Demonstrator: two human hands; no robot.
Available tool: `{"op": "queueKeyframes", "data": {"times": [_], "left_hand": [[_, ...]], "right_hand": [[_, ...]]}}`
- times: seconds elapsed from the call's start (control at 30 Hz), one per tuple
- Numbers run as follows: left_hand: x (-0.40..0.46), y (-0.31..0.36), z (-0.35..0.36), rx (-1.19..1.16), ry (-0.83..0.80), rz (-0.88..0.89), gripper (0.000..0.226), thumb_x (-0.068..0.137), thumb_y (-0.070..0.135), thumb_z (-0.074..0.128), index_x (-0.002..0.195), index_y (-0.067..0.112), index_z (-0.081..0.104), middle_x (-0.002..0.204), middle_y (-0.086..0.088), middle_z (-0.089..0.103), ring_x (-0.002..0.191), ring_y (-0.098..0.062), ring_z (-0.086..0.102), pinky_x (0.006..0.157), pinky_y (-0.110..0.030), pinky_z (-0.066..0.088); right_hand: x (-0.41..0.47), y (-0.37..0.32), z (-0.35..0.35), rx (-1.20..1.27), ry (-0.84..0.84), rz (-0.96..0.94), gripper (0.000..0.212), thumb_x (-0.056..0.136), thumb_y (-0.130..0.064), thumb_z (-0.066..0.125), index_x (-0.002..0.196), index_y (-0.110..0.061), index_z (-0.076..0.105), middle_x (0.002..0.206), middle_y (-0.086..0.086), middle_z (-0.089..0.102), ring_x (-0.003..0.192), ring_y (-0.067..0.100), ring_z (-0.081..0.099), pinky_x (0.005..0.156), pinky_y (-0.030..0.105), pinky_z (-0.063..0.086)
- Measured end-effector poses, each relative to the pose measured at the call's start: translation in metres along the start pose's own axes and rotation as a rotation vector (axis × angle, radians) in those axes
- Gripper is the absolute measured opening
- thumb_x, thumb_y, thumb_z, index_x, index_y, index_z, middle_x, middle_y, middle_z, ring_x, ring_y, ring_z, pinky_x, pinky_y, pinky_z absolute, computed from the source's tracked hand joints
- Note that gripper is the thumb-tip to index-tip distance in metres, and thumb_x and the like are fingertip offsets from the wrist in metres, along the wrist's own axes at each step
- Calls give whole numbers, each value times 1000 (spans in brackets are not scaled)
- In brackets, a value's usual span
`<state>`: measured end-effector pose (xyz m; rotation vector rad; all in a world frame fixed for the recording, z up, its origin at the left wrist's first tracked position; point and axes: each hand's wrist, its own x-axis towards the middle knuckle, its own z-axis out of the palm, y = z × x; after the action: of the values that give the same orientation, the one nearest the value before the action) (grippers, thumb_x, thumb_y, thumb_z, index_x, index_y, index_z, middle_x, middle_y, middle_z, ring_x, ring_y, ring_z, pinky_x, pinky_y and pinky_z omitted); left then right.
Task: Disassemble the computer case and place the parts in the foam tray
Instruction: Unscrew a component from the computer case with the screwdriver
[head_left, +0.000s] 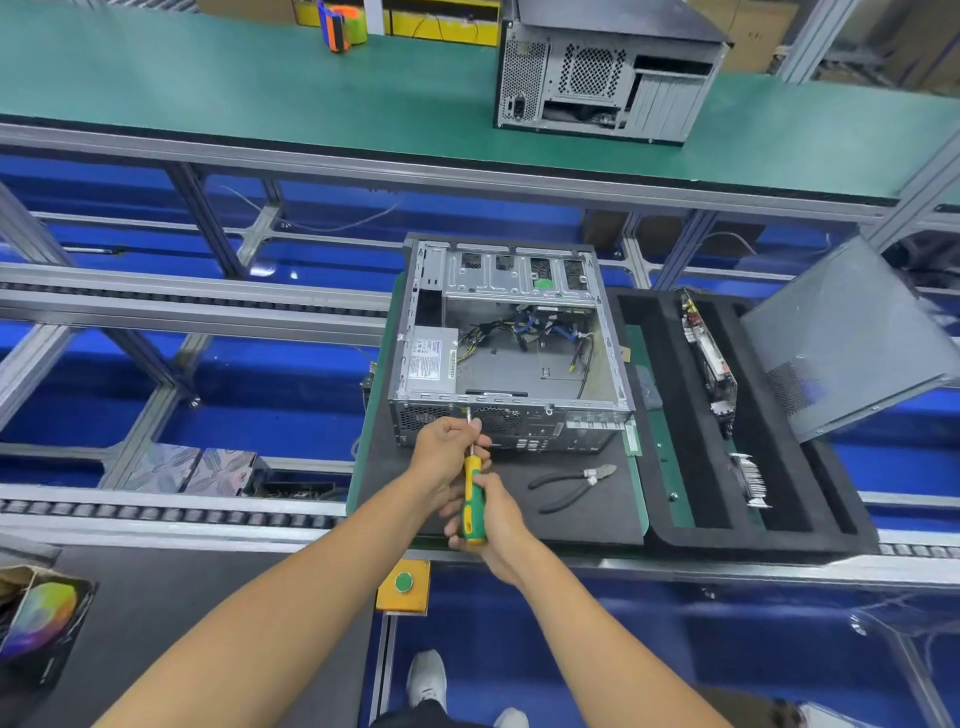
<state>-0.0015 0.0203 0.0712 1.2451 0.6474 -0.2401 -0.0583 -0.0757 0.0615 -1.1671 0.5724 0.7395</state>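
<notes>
bright, even overhead light | soft shadows | edges bowed (wide-angle) | slightly soft

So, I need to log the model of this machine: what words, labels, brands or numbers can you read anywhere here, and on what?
No text here can be read.
Label on the power supply inside the open computer case: printed lines, too small and blurred to read.
Rear panel of the second case on the green belt: no legible marking.
Boxes at lower left: coloured patterns, no readable words.

The screwdriver (474, 499) tip is too small to make out; the label (429, 358) text is unreadable.
</notes>
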Motion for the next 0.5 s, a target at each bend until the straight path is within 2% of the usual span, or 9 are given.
{"op": "queueKeyframes", "data": {"times": [0.1,0.23,0.3,0.37,0.4,0.47,0.5], "left_hand": [[-1,2,-1,-24,-24,-16,31,103,19,63,116,-10,61,61,-6,66,50,-17,61,44,-24,52],[-3,4,-3,-34,-45,-20,26,103,21,63,112,-4,62,79,-7,74,57,-13,65,52,-25,57],[-3,3,-5,63,-32,-8,25,101,24,65,112,1,67,89,-7,77,65,-11,67,51,-23,54],[-6,3,-5,119,-24,5,22,99,20,69,114,5,70,93,-8,77,69,-11,68,51,-20,52],[-6,3,-5,112,-22,7,21,98,14,70,116,4,70,92,-10,76,68,-11,68,52,-18,52],[-6,5,-5,88,-18,-1,20,98,6,67,118,1,68,88,-13,74,66,-13,67,51,-17,52],[-6,7,-5,90,-22,-7,20,98,4,66,118,1,67,88,-13,73,66,-13,67,50,-17,52]], "right_hand": [[1,-2,3,-34,39,-42,41,106,-33,40,87,-6,64,64,11,66,48,18,58,49,27,48],[-1,-2,10,-80,163,-153,24,100,-23,53,87,-8,67,64,9,66,50,18,61,48,27,51],[1,2,13,-371,372,-246,32,99,-37,53,76,-19,65,67,3,67,56,18,63,54,31,48],[1,8,16,-652,611,-304,48,99,-53,49,66,-19,56,66,-3,64,61,16,59,54,29,36],[0,10,18,-707,675,-330,51,99,-56,48,64,-19,52,66,-4,62,62,15,56,53,28,32],[2,13,20,-701,663,-332,50,99,-56,47,67,-19,53,66,-3,64,63,17,58,55,29,34],[3,11,20,-634,580,-320,47,100,-54,46,71,-20,58,66,-3,66,63,20,62,57,30,37]]}}
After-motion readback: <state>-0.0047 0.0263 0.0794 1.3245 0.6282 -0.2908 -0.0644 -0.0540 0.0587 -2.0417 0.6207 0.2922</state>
